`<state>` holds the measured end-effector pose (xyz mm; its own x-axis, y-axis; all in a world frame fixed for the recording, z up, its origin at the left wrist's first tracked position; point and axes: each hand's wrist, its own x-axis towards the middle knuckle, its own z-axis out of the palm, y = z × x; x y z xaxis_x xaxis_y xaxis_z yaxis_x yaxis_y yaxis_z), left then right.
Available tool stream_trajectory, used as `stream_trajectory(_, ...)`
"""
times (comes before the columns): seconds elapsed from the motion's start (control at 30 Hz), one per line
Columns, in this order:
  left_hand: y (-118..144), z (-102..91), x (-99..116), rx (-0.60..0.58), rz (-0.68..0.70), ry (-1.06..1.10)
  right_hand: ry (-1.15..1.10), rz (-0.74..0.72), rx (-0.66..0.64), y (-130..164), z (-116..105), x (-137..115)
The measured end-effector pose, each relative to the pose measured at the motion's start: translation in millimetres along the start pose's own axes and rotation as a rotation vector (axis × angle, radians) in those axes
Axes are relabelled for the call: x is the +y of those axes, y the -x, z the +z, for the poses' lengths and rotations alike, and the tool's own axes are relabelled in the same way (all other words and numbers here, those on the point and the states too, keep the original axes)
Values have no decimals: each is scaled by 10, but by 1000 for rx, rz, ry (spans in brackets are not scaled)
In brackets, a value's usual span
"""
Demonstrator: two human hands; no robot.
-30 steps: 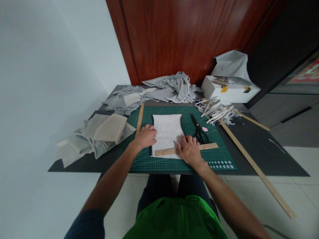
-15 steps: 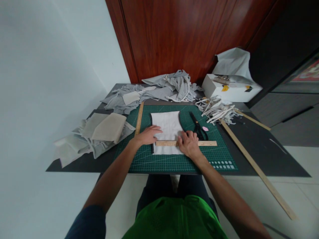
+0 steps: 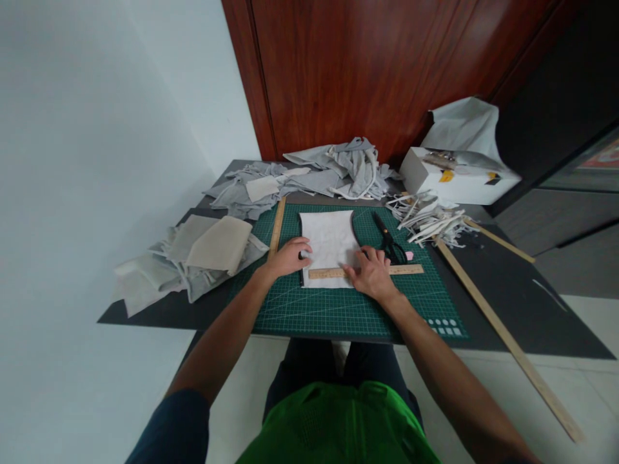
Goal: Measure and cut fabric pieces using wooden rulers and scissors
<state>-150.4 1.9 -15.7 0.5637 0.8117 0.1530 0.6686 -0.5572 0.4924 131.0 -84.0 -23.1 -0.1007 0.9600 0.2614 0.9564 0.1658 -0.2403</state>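
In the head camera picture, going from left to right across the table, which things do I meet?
Beige fabric stack → upright wooden ruler → left hand → white fabric piece → right hand → black scissors → white strips → long wooden stick.

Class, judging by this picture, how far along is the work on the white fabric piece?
Done: white fabric piece lies flat on the cutting mat. In hand: left hand steadies it, right hand presses the wooden ruler across it. Left: scissors lie untouched.

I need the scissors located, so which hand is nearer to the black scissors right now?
Right. The right hand lies just beside the black scissors, pressing the wooden ruler; the left hand rests across the white fabric.
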Motion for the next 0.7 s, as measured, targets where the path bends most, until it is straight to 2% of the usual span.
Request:
stream_trajectory(0.1,66,-28,39,-15,4,29,-50,-136,-6,27,-20,-60)
stream_trajectory(0.27,124,-63,14,-102,55,95,-136,-320,-91,16,10,-224)
stream_trajectory(0.4,156,-90,-49,-144,83,132,-152,-349,-125,9,62,-352)
stream_trajectory(0.57,161,-59,-61,-136,103,125,-183,-383,-152,-10,100,-500)
stream_trajectory(0.7,174,-5,-28,-156,155,107,-229,-382,-157,-13,78,-463)
